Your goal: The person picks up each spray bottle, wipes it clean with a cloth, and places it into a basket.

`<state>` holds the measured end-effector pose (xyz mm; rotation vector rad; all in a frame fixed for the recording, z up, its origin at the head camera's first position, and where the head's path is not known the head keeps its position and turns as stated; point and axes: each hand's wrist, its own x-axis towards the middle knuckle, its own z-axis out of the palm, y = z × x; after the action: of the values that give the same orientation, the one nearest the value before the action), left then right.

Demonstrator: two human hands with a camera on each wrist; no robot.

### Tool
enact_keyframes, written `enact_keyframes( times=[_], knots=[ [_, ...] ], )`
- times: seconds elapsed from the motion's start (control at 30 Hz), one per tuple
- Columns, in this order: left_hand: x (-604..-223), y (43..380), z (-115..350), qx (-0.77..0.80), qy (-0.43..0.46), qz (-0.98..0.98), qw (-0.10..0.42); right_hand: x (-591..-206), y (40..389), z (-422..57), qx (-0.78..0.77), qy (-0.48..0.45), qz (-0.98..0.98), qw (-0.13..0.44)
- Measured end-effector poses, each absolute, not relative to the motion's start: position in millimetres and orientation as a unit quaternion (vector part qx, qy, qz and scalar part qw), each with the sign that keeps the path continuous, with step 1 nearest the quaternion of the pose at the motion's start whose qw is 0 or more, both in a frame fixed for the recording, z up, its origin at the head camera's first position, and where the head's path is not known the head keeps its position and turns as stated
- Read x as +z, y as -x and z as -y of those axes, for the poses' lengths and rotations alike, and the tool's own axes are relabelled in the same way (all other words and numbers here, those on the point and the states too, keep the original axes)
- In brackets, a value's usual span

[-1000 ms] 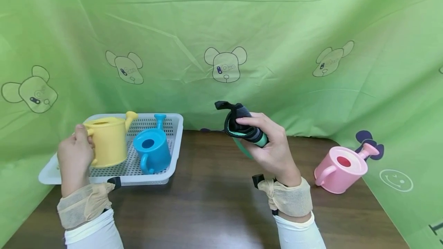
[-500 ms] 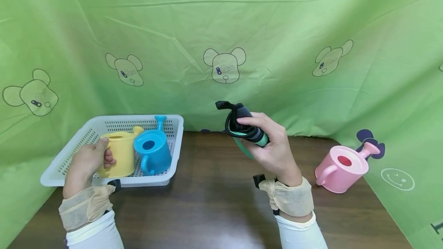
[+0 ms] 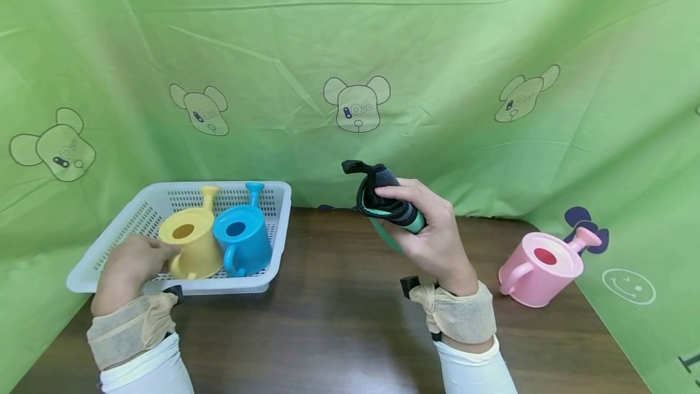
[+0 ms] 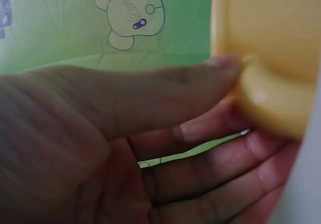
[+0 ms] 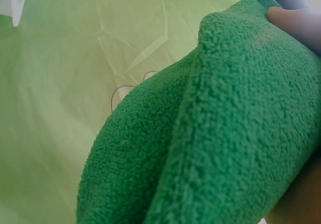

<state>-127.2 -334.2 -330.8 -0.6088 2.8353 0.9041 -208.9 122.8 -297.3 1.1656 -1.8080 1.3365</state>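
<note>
In the head view a yellow watering can (image 3: 195, 242) stands in the white basket (image 3: 104, 248), its spout toward the back and its handle toward the front. My left hand (image 3: 131, 266) is at its left side; in the left wrist view the thumb tip touches the yellow handle (image 4: 273, 96), with the other fingers fairly straight below. Close beside it in the basket stands a blue watering can (image 3: 244, 239). My right hand (image 3: 432, 230) grips a rolled green and black fleecy cloth (image 3: 385, 202) with a black strap; the right wrist view shows its green pile (image 5: 235, 108).
A pink watering can (image 3: 538, 269) stands at the right on the dark wood table (image 3: 339, 321). Behind everything hangs a green curtain (image 3: 350, 35) with printed bear heads. The basket's front rim lies just ahead of my left wrist.
The yellow can came down and rightward into the basket beside the blue one, then its spout turned toward the back. My left hand's hold has loosened. The right hand stays nearly still.
</note>
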Motion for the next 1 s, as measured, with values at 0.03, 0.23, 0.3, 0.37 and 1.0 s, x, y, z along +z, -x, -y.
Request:
enact_keyframes(
  times=[0.03, 0.23, 0.3, 0.37, 1.0],
  knots=[
    [-330, 127, 334, 0.291, 0.202, -0.934, 0.052, -297, 209, -123, 0.503, -0.439, 0.681, 0.300],
    [-329, 126, 336, 0.279, 0.210, -0.936, 0.050, -298, 209, -124, 0.503, -0.435, 0.684, 0.299],
    [-329, 126, 337, 0.280, 0.208, -0.936, 0.046, -298, 209, -125, 0.504, -0.434, 0.685, 0.299],
    [-328, 125, 337, 0.275, 0.207, -0.938, 0.047, -297, 209, -125, 0.504, -0.433, 0.685, 0.298],
    [-300, 127, 260, 0.297, 0.113, -0.886, -0.337, -291, 209, -135, 0.525, -0.395, 0.671, 0.343]
  ],
)
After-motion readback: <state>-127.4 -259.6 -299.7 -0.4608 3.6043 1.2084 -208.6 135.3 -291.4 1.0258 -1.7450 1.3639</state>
